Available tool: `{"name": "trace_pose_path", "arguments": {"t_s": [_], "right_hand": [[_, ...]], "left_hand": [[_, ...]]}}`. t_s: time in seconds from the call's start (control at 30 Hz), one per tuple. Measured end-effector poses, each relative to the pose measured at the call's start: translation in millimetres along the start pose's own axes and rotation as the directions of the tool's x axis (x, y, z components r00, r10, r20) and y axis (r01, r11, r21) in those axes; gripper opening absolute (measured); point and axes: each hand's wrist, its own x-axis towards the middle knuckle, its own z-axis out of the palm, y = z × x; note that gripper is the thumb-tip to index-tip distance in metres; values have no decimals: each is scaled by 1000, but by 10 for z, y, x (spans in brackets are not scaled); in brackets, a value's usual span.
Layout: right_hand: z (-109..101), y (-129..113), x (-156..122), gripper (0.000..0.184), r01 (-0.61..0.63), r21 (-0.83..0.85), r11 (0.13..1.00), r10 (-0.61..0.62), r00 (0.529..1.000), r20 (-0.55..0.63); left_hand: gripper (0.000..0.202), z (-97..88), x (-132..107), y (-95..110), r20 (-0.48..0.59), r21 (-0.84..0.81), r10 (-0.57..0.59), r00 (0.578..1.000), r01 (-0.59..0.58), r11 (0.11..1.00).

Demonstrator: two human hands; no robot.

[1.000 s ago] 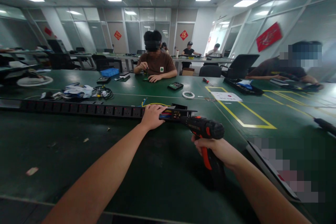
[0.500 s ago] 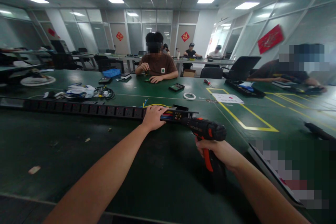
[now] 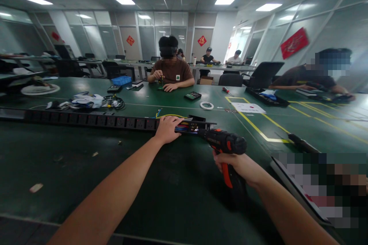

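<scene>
A long black power strip (image 3: 94, 120) with a row of sockets lies across the green table. My left hand (image 3: 168, 129) is closed over it near its right end, fingers wrapped over the top edge. Beside that hand the strip's end is uncovered, with blue and red wires and a small terminal part (image 3: 194, 127) inside. My right hand (image 3: 234, 162) grips a black and orange cordless drill (image 3: 225, 141) by its handle. The drill's nose points left at the terminal part, where a small light shines; I cannot tell whether its tip touches. Yellow and blue wires (image 3: 169, 115) stick out behind the strip.
Behind the strip lie a bundle of cables (image 3: 113, 101), a white ring (image 3: 206, 105), a black tray (image 3: 192, 95) and a red screwdriver (image 3: 227, 90). A paper sheet (image 3: 248, 107) rests by yellow tape. Co-workers sit opposite and at the right. Another dark tool (image 3: 303, 143) appears at the right.
A light now shines on the terminal part at the drill's nose. At the right, the other dark tool has moved left over the table. My hands have hardly moved.
</scene>
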Motion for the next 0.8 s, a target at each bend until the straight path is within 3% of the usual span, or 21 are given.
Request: {"name": "trace_pose_path", "arguments": {"t_s": [0.8], "right_hand": [[-4, -7, -7, 14, 18, 4, 1000, -18, 1000, 12]], "left_hand": [[65, -11, -1, 13, 2, 0, 2, 1000, -2, 1000]]}}
